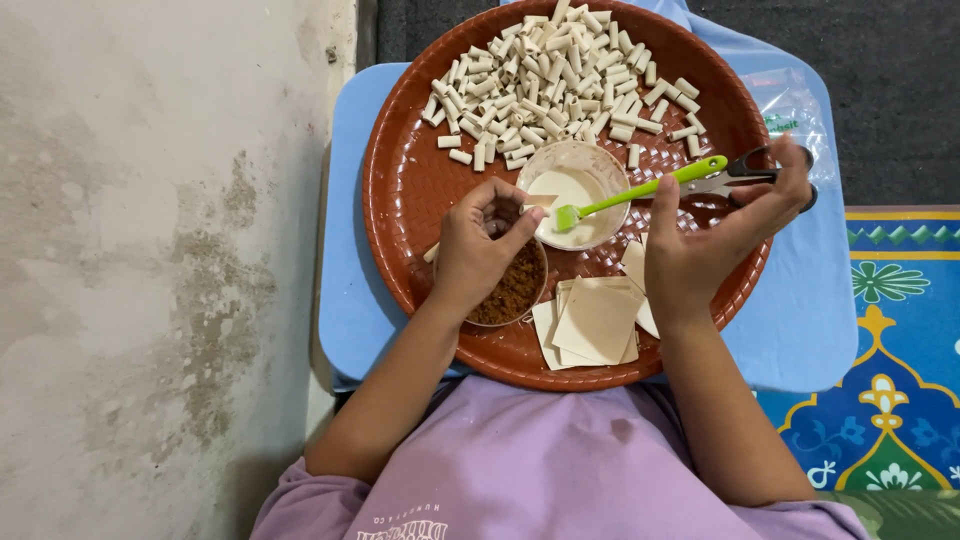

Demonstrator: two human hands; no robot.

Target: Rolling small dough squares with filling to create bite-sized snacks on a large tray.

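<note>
A view from above shows a person in a lilac top seated at a small light blue worktop [800, 330] that carries a round, woven-pattern brown tray [400, 190].

A clear plastic bag [790, 105] with a small green printed patch lies at the worktop's far right corner, partly under the tray's rim. It is flat and crumpled.

On the far half of the tray sits a heap of small, pale rolled pastry pieces [555, 75]. Near the tray's middle stands a small pale bowl of white paste [570, 190], with a green brush [640, 188] resting across its rim, bristles down in the paste. At the tray's near edge lies a stack of square, cream pastry sheets [595, 320]. Just left of the stack is a bowl of brown crumbly filling [515, 290].

The left hand [480, 250] is over the filling bowl, wrist bent, fingers curled inward and pinching a small piece of pastry [535, 203] between thumb and fingertips, just beside the paste bowl.

The right hand [715, 235] is raised over the tray's right side, palm toward the camera, fingers loosely curled. Its fingertips hold a pair of scissors [745, 175] with dark handles near the tray's right rim.

Beyond the worktop are a stained wall on the left and a blue patterned mat on the right.
</note>
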